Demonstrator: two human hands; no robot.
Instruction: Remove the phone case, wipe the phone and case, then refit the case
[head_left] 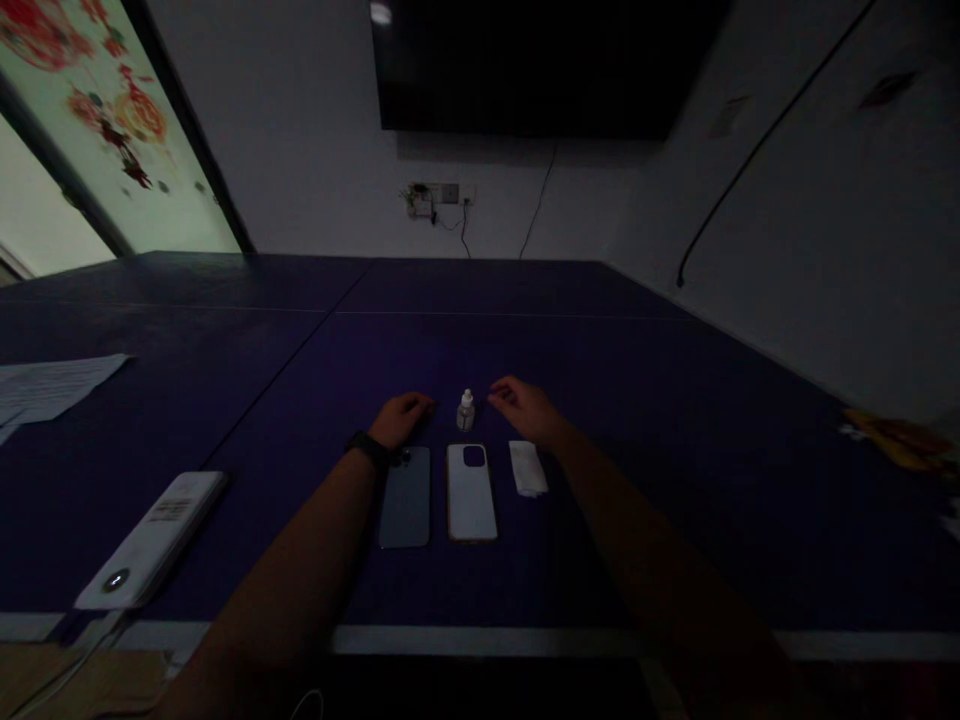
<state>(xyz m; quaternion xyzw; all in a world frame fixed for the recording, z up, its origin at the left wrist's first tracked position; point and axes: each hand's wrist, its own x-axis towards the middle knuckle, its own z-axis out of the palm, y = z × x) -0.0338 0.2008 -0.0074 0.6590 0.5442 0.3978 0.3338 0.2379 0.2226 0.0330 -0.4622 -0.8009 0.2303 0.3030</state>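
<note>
Left hand (401, 418) and right hand (525, 408) flank a small white bottle (466, 412) on the blue table (570, 350)

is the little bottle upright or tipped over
Upright: the small bottle stands on its base on the table, cap pointing up, between the left hand and right hand, touching neither.

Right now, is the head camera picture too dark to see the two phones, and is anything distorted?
Head view: underexposed, but the dark phone and white phone remain readable; the glass panel upper left glows far brighter; the wide lens stretches the table outward.
</note>
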